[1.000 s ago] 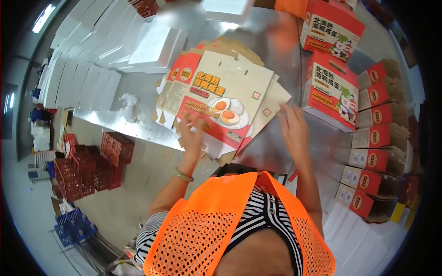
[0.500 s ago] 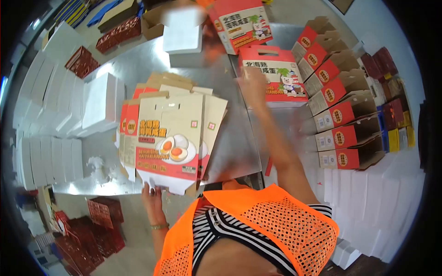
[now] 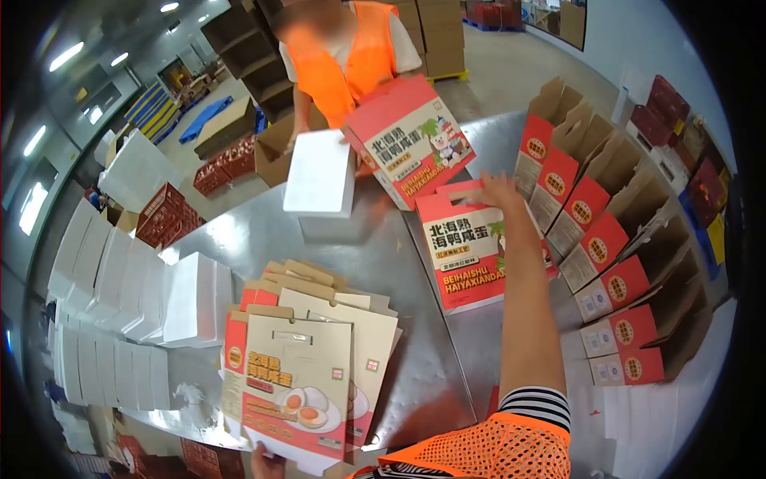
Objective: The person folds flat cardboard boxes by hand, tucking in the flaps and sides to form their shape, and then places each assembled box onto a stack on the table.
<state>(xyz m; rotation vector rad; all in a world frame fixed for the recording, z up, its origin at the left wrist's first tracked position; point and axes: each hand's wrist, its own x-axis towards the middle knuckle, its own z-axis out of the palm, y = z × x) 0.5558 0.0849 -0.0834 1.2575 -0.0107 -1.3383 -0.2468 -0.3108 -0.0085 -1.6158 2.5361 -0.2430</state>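
Observation:
My right hand is at the top edge of a closed red and cream carton lying on the metal table; its fingers are bent over the handle end, and what they grip is partly hidden. At the table's near edge, my left hand holds the bottom of a stack of flat printed cartons, with its fingers partly under them. Across the table, a co-worker in an orange vest holds another red carton tilted, beside a white foam box.
Opened red cartons stand in a row on the right. White foam boxes are stacked at the left. Red crates and blue and yellow pallets lie beyond the metal table.
The view has tilted up, bringing the co-worker's torso into sight. My right hand has moved from the printed face of the closed carton to its upper right edge. My left hand remains at the stack.

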